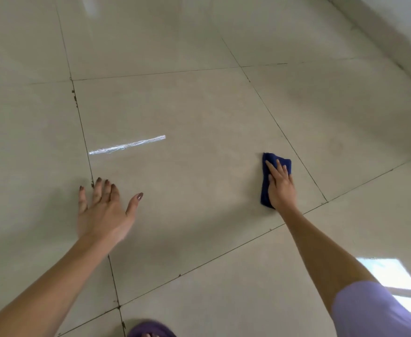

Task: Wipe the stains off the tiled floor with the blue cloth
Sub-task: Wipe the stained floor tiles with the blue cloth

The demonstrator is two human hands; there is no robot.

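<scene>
A folded dark blue cloth (265,188) lies on the beige tiled floor (199,113), near the right edge of the middle tile. My right hand (281,186) rests flat on top of it, fingers spread, pressing it to the floor. My left hand (104,210) is open with fingers apart, palm down over the left grout line, holding nothing. Dark specks (74,97) mark the left grout line. No distinct stain shows on the tile around the cloth.
A bright streak of reflected light (126,145) crosses the middle tile. A window reflection (394,276) shines at lower right. The wall's base (394,37) runs along the upper right. A purple slipper (151,330) sits at the bottom edge.
</scene>
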